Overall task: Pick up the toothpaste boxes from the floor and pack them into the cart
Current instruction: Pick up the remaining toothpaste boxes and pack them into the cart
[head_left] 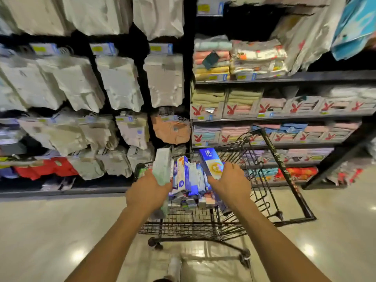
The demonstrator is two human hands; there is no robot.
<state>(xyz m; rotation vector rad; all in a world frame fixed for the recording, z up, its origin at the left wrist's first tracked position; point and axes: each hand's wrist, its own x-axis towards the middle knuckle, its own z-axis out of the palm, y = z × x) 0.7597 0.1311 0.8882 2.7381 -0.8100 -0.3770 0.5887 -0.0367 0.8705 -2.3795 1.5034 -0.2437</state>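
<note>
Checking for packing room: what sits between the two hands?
Head view: toothpaste boxes packed in the cart fill the gap between the left hand, holding a green box, and the right hand, holding a blue box.

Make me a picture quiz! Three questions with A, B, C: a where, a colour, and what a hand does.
1. Where are the packed toothpaste boxes? A in the cart B on a chair C in a bucket
2. The right hand holds a box. Its colour? A red B blue C black
3. What does the left hand do? A grips a pale green box B waves empty C pushes the handle
Answers: 1 A, they stand in the wire basket; 2 B, its face is blue; 3 A, fingers wrap it.
</note>
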